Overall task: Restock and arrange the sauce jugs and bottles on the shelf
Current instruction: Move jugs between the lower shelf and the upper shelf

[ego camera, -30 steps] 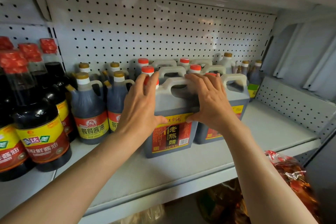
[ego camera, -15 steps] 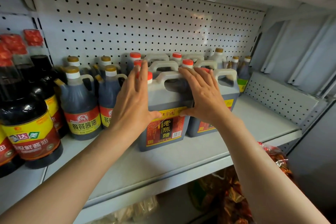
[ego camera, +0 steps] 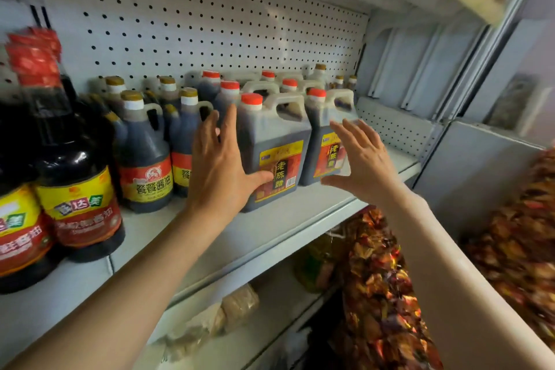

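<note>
Left hand [ego camera: 220,165] is pressing flat against the front vinegar jug [ego camera: 274,147] mid-frame on the shelf [ego camera: 270,231], fingers straight, thumb touching its label. Right hand [ego camera: 362,161] is hovering spread out, gripping nothing, before the neighbouring jug [ego camera: 326,141] (both jugs holding dark liquid, red caps on). Soy sauce bottles [ego camera: 144,153] are sitting at left.

I am looking at a shop, most likely a small grocery. I am seeing a grey metal shelf [ego camera: 270,237] with a white pegboard back panel [ego camera: 210,18], as shops are using for goods. Many same jugs with red caps [ego camera: 274,147] are standing in rows, and beside them labelled soy sauce bottles [ego camera: 144,156] are repeating too. Below, packaged snacks [ego camera: 381,279] are lying on a lower shelf [ego camera: 270,318].
</note>
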`<state>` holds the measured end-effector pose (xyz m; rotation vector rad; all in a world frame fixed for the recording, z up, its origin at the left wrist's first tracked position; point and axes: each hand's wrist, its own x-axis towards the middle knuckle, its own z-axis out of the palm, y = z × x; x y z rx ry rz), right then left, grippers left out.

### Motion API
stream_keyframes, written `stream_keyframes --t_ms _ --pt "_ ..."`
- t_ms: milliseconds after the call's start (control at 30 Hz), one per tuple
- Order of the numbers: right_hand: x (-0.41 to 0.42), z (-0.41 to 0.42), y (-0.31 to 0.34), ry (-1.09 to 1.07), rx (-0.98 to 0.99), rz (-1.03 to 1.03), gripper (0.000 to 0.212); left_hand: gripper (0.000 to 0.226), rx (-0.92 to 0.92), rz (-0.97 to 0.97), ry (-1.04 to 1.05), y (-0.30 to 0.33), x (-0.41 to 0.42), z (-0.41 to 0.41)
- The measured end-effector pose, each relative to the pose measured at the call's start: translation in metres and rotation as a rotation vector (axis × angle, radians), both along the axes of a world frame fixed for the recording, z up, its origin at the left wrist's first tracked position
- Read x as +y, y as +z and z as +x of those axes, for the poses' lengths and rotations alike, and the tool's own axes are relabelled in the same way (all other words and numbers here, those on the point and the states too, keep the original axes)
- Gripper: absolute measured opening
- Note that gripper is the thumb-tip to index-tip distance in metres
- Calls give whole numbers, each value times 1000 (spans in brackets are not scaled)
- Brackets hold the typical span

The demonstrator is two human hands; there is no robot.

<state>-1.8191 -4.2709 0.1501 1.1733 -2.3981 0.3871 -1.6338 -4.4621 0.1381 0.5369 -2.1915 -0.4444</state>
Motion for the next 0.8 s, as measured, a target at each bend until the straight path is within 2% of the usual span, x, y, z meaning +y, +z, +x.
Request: stream_keyframes --t_ms 167,367,533,800 --pt "44 83 -23 -174 -137 6 100 101 -14 115 -194 -36 14 44" --pt "115 176 -63 -331 -281 82 98 85 -265 173 -453 -72 70 82" --pt "163 226 -101 -434 -399 208 93 93 -526 142 -539 -109 118 105" --pt "232 293 -177 -538 -593 244 87 92 -765 162 -615 -170 182 142"
